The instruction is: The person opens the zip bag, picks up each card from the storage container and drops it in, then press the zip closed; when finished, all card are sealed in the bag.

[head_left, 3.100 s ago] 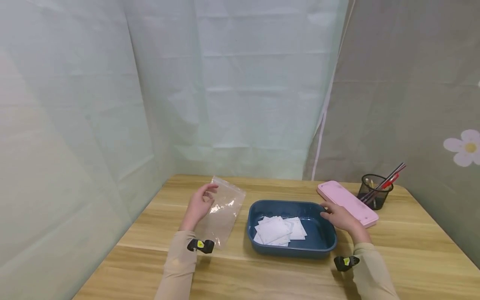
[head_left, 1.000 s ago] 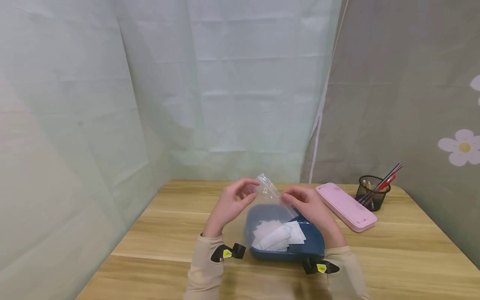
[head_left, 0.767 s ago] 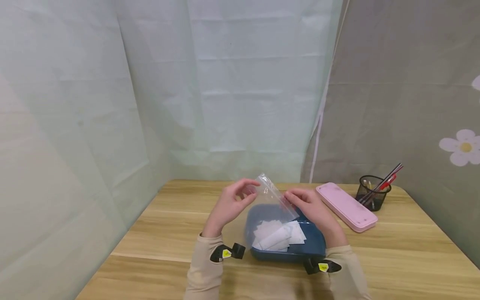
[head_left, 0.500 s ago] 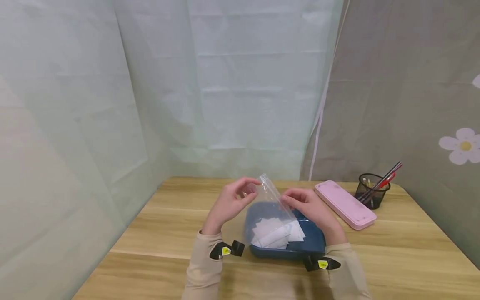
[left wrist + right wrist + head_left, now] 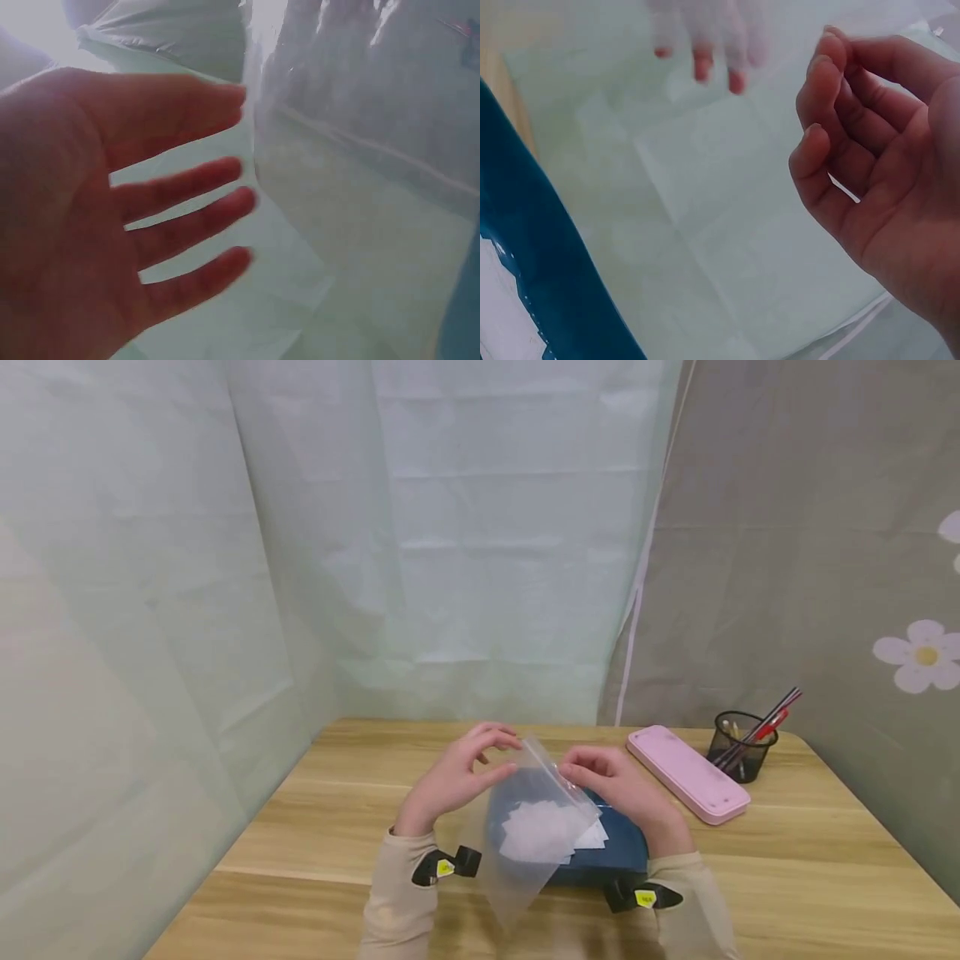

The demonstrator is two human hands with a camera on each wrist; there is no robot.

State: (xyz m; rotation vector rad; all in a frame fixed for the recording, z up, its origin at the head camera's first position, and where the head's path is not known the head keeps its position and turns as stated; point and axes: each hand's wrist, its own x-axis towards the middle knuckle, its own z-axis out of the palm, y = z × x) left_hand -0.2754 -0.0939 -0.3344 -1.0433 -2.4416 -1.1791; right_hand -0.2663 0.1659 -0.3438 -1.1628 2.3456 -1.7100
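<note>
A clear zip-lock bag (image 5: 517, 885) hangs slantwise above the table, with a bottom corner pointing down toward me. My right hand (image 5: 622, 787) pinches its zip strip between thumb and index finger. At the upper end of that strip is my left hand (image 5: 450, 781), thumb and index finger spread apart. The left wrist view shows the other left fingers (image 5: 199, 229) straight beside the bag's edge. Behind the bag stands a dark blue tray (image 5: 618, 864) with several white paper squares (image 5: 592, 837), partly veiled by the plastic.
A pink flat case (image 5: 690, 774) lies to the right of the tray. Beyond it, a black mesh pen cup (image 5: 738, 752) holds pencils and a red pen. Pale cloth curtains (image 5: 480, 568) rise behind the wooden table (image 5: 300, 827).
The bag came up off the table, and my right hand left the tray for its zip. Lately my left thumb and index finger parted, while the bag's zip sank and its bottom swung toward me.
</note>
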